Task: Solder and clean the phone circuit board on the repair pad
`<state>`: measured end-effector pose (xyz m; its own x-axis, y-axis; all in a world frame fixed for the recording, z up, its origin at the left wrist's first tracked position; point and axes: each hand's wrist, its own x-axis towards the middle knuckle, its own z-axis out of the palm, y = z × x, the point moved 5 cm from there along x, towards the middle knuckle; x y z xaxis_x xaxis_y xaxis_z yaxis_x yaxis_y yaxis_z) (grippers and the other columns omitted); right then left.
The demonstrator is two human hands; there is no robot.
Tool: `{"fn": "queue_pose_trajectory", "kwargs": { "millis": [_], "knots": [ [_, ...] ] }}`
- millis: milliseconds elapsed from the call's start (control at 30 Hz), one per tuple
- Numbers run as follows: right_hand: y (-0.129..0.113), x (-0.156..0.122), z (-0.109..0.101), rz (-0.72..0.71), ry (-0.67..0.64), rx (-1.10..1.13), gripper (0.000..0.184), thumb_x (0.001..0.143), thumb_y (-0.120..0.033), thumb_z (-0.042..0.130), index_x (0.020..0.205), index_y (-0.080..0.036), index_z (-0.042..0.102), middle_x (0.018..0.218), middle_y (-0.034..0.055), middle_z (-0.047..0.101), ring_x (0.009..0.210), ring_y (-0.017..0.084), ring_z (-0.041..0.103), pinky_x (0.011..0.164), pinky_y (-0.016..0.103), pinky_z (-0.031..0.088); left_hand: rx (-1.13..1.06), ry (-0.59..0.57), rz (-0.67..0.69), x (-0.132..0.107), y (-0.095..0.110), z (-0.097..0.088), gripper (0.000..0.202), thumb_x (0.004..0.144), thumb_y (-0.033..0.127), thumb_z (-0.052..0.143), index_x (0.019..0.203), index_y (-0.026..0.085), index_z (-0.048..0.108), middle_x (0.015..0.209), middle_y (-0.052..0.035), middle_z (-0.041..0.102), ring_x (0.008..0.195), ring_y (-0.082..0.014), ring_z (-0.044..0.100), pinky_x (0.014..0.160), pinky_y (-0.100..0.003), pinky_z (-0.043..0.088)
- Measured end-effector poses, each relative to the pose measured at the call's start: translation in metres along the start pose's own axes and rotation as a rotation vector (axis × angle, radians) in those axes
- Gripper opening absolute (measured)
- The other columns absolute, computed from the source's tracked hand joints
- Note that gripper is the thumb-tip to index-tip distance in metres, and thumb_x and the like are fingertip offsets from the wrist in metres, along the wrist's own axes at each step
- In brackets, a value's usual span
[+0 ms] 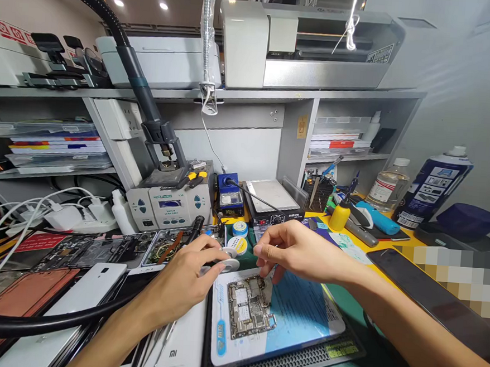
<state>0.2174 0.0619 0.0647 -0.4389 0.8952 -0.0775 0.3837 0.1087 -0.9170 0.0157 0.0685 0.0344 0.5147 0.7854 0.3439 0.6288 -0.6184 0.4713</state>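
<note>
My left hand point(184, 271) grips a small white spool point(230, 265) between thumb and fingers, left of the board's upper edge. My right hand point(286, 248) hovers over the upper part of the mat, thumb and forefinger pinched together; whatever they hold is too small to make out. Below the hands lies a bare phone circuit board point(249, 309) with metal shields and chips. It rests flat on a blue and white work pad point(303, 308). Two small round tubs point(237, 245) with yellow and blue labels stand just behind the spool.
A hot-air station point(170, 203) and a small heating plate point(271, 199) stand behind. Several phones point(60, 310) lie left, beneath a black hose point(50, 326). At right are a yellow bottle point(340, 217), a spray can point(433, 188) and a dark phone point(434, 297).
</note>
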Motion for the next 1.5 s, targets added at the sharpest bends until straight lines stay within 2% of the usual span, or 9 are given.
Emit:
{"fn": "queue_pose_trajectory", "kwargs": {
  "millis": [133, 433, 633, 800, 933, 1067, 1200, 1333, 1500],
  "knots": [
    [-0.001, 0.000, 0.001, -0.006, -0.005, 0.006, 0.021, 0.088, -0.037, 0.067, 0.077, -0.018, 0.067, 0.074, 0.0048, 0.076, 0.068, 0.021, 0.072, 0.059, 0.030, 0.060, -0.011, -0.002, 0.013, 0.000, 0.000, 0.000, 0.022, 0.098, 0.029, 0.054, 0.105, 0.028, 0.075, 0.108, -0.0034, 0.066, 0.096, -0.0177, 0.066, 0.080, -0.029, 0.054],
    [-0.002, 0.001, -0.005, -0.004, 0.067, -0.027, 0.026, 0.092, -0.038, 0.062, 0.076, -0.017, 0.064, 0.075, 0.0061, 0.073, 0.071, 0.021, 0.072, 0.056, 0.028, 0.058, -0.002, -0.012, -0.012, 0.000, 0.001, -0.001, 0.022, 0.099, 0.029, 0.053, 0.104, 0.028, 0.075, 0.108, -0.0035, 0.065, 0.097, -0.0178, 0.065, 0.087, -0.031, 0.053],
    [0.003, 0.006, -0.006, -0.026, 0.102, -0.056, 0.029, 0.089, -0.044, 0.065, 0.076, -0.018, 0.063, 0.075, 0.0053, 0.072, 0.072, 0.022, 0.071, 0.053, 0.028, 0.057, 0.001, -0.031, -0.014, -0.001, 0.001, -0.001, 0.022, 0.099, 0.029, 0.052, 0.105, 0.028, 0.074, 0.108, -0.0030, 0.065, 0.098, -0.0176, 0.065, 0.087, -0.030, 0.053],
    [0.008, 0.007, -0.007, -0.039, 0.120, -0.121, 0.026, 0.093, -0.040, 0.059, 0.077, -0.019, 0.063, 0.078, 0.0062, 0.074, 0.070, 0.020, 0.071, 0.051, 0.026, 0.054, 0.017, -0.026, -0.014, -0.002, 0.002, -0.003, 0.023, 0.098, 0.028, 0.052, 0.108, 0.028, 0.073, 0.110, -0.0030, 0.064, 0.101, -0.0180, 0.065, 0.089, -0.030, 0.053],
    [0.007, 0.006, -0.010, -0.060, 0.152, -0.242, 0.026, 0.094, -0.037, 0.055, 0.080, -0.019, 0.066, 0.075, 0.0057, 0.075, 0.062, 0.019, 0.068, 0.048, 0.025, 0.047, 0.023, -0.010, 0.012, -0.002, 0.003, -0.003, 0.026, 0.098, 0.024, 0.052, 0.112, 0.030, 0.073, 0.111, -0.0019, 0.064, 0.104, -0.0167, 0.065, 0.092, -0.030, 0.052],
    [-0.003, 0.003, -0.008, -0.146, 0.211, -0.407, 0.019, 0.089, -0.031, 0.063, 0.084, -0.017, 0.075, 0.080, 0.0060, 0.076, 0.070, 0.020, 0.065, 0.061, 0.029, 0.044, 0.016, 0.050, 0.064, -0.002, 0.005, -0.004, 0.028, 0.099, 0.021, 0.050, 0.114, 0.032, 0.072, 0.117, -0.0014, 0.061, 0.109, -0.0149, 0.062, 0.095, -0.028, 0.050],
    [-0.008, 0.002, 0.004, -0.251, 0.196, -0.525, 0.017, 0.087, -0.022, 0.066, 0.097, -0.017, 0.079, 0.090, 0.0076, 0.077, 0.078, 0.021, 0.065, 0.070, 0.030, 0.043, 0.013, 0.116, 0.136, -0.004, 0.010, -0.007, 0.028, 0.099, 0.019, 0.051, 0.115, 0.031, 0.070, 0.120, -0.0021, 0.059, 0.112, -0.0145, 0.061, 0.098, -0.028, 0.049],
    [-0.005, 0.004, 0.012, -0.343, 0.181, -0.596, 0.018, 0.088, -0.013, 0.061, 0.091, -0.016, 0.078, 0.087, 0.0077, 0.075, 0.079, 0.020, 0.063, 0.073, 0.030, 0.041, 0.002, 0.165, 0.201, -0.007, 0.016, -0.007, 0.028, 0.098, 0.016, 0.052, 0.114, 0.030, 0.071, 0.119, -0.0024, 0.060, 0.113, -0.0142, 0.061, 0.099, -0.027, 0.049],
    [-0.008, 0.002, 0.011, -0.366, 0.209, -0.588, 0.018, 0.087, -0.009, 0.057, 0.087, -0.014, 0.075, 0.080, 0.0058, 0.070, 0.070, 0.016, 0.057, 0.067, 0.027, 0.039, -0.025, 0.210, 0.234, -0.008, 0.020, -0.010, 0.030, 0.097, 0.015, 0.055, 0.116, 0.031, 0.071, 0.118, -0.0018, 0.062, 0.113, -0.0135, 0.062, 0.100, -0.025, 0.049]
  ]
}}
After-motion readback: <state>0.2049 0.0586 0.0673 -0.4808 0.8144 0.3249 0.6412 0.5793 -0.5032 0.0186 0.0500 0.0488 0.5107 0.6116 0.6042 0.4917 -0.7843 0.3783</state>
